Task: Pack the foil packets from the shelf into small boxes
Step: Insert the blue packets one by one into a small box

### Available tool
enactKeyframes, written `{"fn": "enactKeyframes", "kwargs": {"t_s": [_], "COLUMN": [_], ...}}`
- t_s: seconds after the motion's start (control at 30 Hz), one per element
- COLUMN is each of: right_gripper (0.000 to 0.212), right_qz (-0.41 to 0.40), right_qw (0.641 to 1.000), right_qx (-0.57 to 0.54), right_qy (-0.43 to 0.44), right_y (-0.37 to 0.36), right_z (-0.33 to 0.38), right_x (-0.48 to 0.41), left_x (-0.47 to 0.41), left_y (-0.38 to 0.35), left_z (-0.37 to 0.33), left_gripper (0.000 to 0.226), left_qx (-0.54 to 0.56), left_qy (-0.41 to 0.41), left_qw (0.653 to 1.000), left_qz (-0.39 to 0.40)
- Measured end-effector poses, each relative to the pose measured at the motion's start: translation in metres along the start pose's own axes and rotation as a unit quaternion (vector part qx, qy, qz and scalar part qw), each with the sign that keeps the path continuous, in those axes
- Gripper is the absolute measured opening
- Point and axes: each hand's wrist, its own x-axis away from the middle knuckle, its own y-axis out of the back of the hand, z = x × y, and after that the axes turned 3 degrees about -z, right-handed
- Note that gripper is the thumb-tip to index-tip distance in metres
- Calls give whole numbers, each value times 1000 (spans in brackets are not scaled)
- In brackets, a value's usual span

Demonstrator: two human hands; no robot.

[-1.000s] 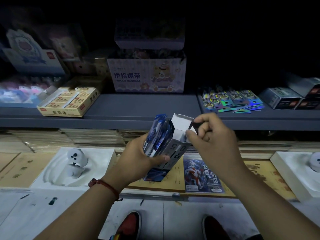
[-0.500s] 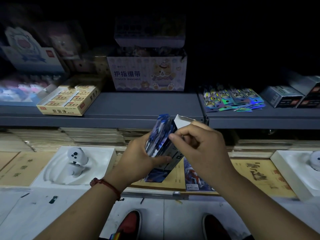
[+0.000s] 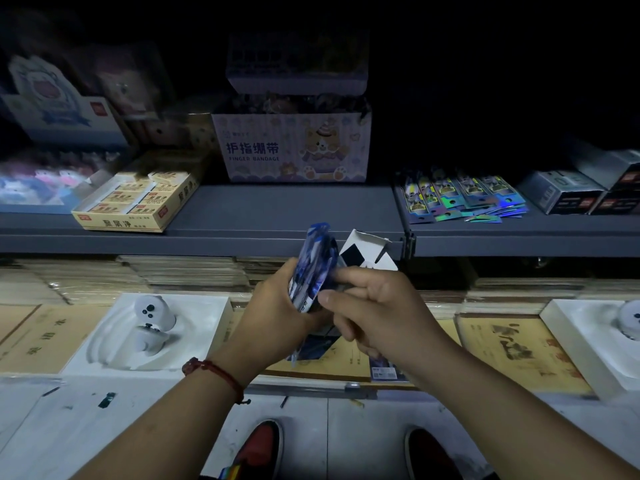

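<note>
My left hand (image 3: 277,317) grips a bunch of blue foil packets (image 3: 317,261) together with a small grey box (image 3: 367,254) whose white top flap stands open. My right hand (image 3: 377,313) is against the packets' right side, thumb and forefinger pinching them near the box mouth. The lower part of the box is hidden behind my hands. More holographic foil packets (image 3: 460,199) lie fanned out on the grey shelf (image 3: 277,216) at the right, and several closed small grey boxes (image 3: 568,192) are stacked beside them.
A finger-bandage carton (image 3: 294,150) stands at the shelf's middle, a yellow eraser box (image 3: 138,202) to its left. Below lie stacked notebooks (image 3: 519,348), white trays with game controllers (image 3: 152,323), and a loose card pack (image 3: 384,368). My shoes (image 3: 263,448) show on the floor.
My right hand has left the box's flap and moved down and left onto the foil packets. The left hand keeps its hold on packets and box.
</note>
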Motion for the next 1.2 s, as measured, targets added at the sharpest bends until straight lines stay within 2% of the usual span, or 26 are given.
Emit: {"fn": "enactKeyframes", "kwargs": {"t_s": [0.2,0.37,0.43,0.5,0.57,0.63,0.67,0.7,0.73,0.8,0.87,0.9,0.97,1.1,1.2], "right_gripper": [53,67,67,59,41,20,13,21,37,60,50,43,36,36,37], "right_qz": [68,114,115,69,-28,-155,-208,-243,-247,-169,-80,-67,-77,-94,-80], "right_qw": [995,990,992,997,997,974,961,954,956,978,993,996,996,995,996], "right_qx": [-58,-66,-52,-18,51,117,129,137,139,118,72,56,45,40,24], "right_qy": [-35,-40,-32,-15,44,117,125,109,70,-17,-38,-31,-4,9,10], "right_y": [-1,-2,-4,-7,-9,-7,-4,1,6,15,22,23,25,30,32], "right_z": [3,3,2,1,-1,-3,-4,-5,-5,-2,-2,-2,-4,-3,-2], "right_x": [2,4,4,4,4,2,-1,-4,-7,-10,-11,-11,-10,-12,-11], "left_x": [-2,-2,-2,-3,-1,1,2,3,3,4,5,6,5,-2,0], "left_y": [3,4,7,10,13,15,15,16,17,17,18,19,20,22,22], "left_z": [-3,-1,0,-2,-6,-9,-10,-11,-12,-12,-15,-15,-12,0,0], "left_gripper": [31,48,44,36,33,36,40,44,45,46,47,46,45,41,15], "left_qx": [65,118,107,93,98,115,122,135,151,185,213,220,239,258,256], "left_qy": [-12,-1,-6,-5,5,30,42,49,55,59,62,59,49,43,61], "left_qw": [997,991,992,994,994,993,992,990,987,981,975,973,969,964,963], "left_qz": [-33,-55,-62,-58,-43,-20,-13,-9,-7,6,28,39,43,-41,-58]}}
